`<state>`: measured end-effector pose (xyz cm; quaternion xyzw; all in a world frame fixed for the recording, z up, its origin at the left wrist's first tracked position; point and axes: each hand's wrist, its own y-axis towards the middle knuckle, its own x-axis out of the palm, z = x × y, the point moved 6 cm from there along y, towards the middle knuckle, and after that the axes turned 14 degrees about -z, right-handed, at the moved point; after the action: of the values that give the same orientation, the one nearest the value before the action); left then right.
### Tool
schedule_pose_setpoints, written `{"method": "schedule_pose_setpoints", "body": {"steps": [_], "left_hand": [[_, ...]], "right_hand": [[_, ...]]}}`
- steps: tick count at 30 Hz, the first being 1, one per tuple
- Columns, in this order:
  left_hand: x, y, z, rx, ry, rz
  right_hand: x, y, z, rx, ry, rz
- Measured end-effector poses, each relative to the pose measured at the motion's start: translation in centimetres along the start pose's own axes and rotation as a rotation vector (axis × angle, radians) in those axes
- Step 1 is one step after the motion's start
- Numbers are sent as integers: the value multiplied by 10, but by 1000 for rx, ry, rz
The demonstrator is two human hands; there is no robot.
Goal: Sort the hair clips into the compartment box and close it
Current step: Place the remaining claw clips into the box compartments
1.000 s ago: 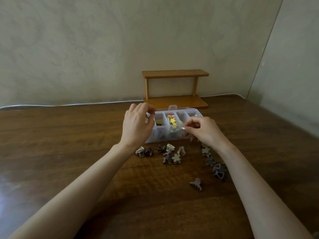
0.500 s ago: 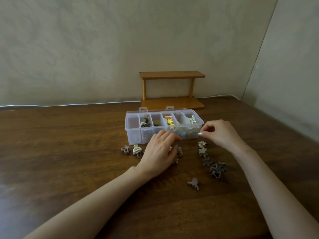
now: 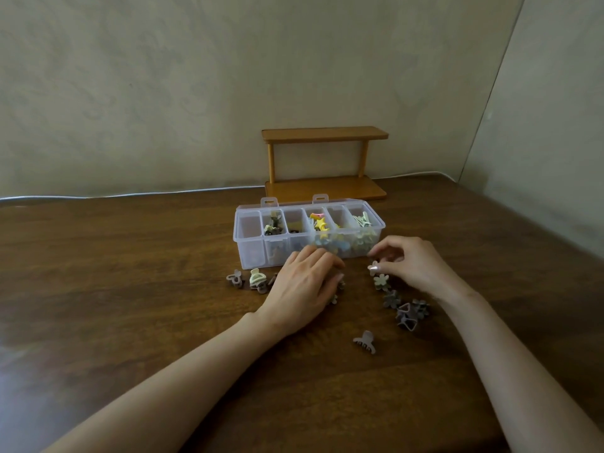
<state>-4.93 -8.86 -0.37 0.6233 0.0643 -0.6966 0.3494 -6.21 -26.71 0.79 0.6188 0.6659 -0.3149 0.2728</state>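
The clear compartment box (image 3: 250, 243) stands open on the wooden table, with bright and pale clips in several of its compartments. Loose brown and beige hair clips (image 3: 407, 313) lie in front of it. My left hand (image 3: 302, 289) rests palm down on the middle pile, fingertips bent over clips that it hides. My right hand (image 3: 408, 264) is just in front of the box's right end, and its thumb and forefinger pinch a small pale clip (image 3: 372, 269) at the table surface. A beige flower clip (image 3: 380, 281) lies right below it.
A small wooden two-level shelf (image 3: 325, 188) stands behind the box against the wall. Two clips (image 3: 255, 279) lie left of my left hand, and a single claw clip (image 3: 365, 342) lies nearer to me. A white cable (image 3: 130, 194) runs along the table's back edge.
My left hand came down from the box's left compartments onto the middle pile of clips. My right hand dropped from the box's front wall to the clips at its right end.
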Motion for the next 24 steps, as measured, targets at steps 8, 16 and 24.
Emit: {"method": "schedule_pose_setpoints", "body": {"steps": [8,16,24], "left_hand": [[-4,2,-1,-20,-50,61],[-9,2,7,39,54,133],[-75,8,-63,-298,37,336]], "right_hand": [[0,-7,-23,-211,404,-26],[18,-5,-34,-287,442,-147],[-7,-6,-17,-176,76,249]]}}
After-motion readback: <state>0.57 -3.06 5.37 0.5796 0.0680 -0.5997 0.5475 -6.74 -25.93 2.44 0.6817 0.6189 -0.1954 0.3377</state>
